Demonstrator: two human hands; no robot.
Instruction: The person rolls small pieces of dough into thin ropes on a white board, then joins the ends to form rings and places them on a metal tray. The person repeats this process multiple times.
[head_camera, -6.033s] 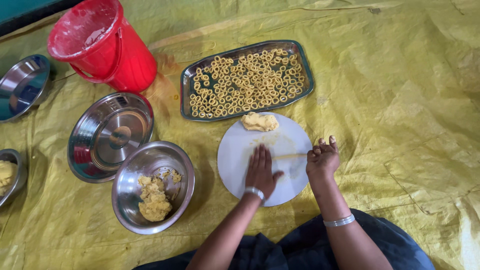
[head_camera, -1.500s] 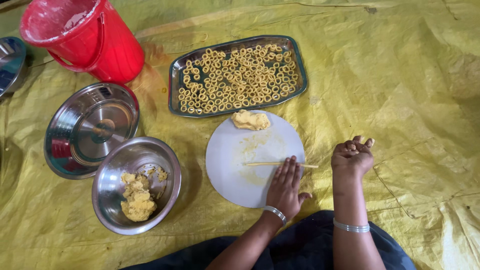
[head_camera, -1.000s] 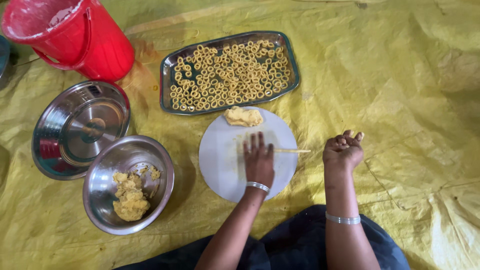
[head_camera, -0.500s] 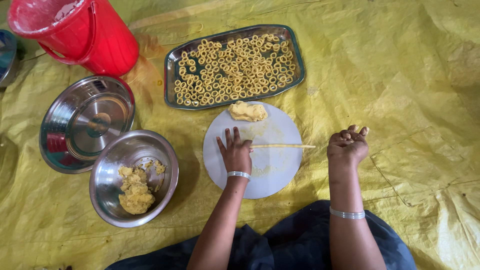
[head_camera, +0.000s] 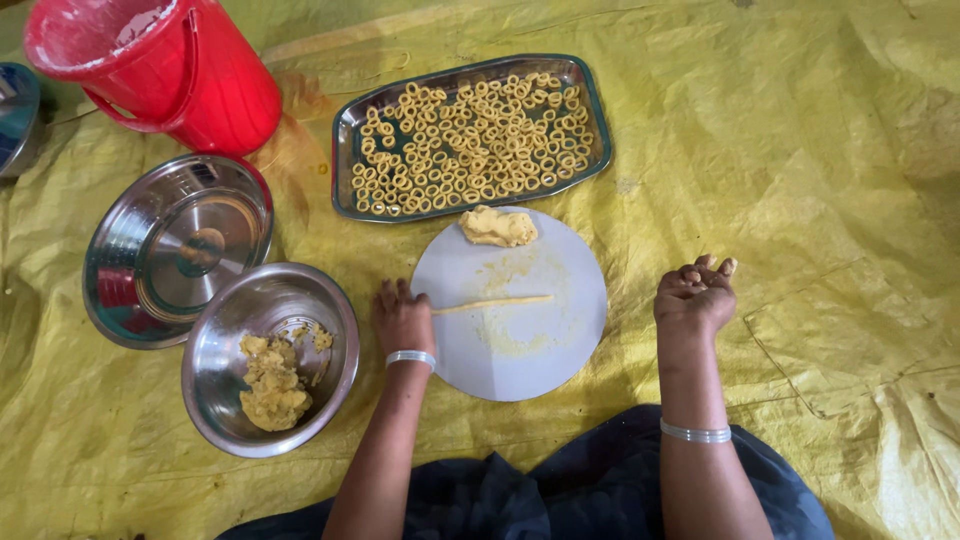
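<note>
A round white board (head_camera: 540, 350) lies on the yellow sheet in front of me. Across its middle stretches a thin rolled dough rope (head_camera: 495, 302), and a lump of yellow dough (head_camera: 497, 227) sits at the far edge. My left hand (head_camera: 402, 318) rests flat, palm down, at the board's left rim, by the rope's left end. To the right of the board my right hand (head_camera: 695, 297) is on the sheet with its fingers curled in; I see nothing in it. Beyond the board is a steel tray (head_camera: 345, 165) filled with several small dough rings.
A steel bowl (head_camera: 300, 295) holding crumbly dough sits left of my left hand. Farther left are a steel lid (head_camera: 175, 250) and a red bucket (head_camera: 190, 75). Another steel vessel (head_camera: 15, 120) shows at the left edge. Wrinkled yellow sheet (head_camera: 820, 150) covers the ground.
My left hand has slid leftward across the board, from over the rope's middle to the left rim, leaving the rope uncovered. The right hand stayed beside the board.
</note>
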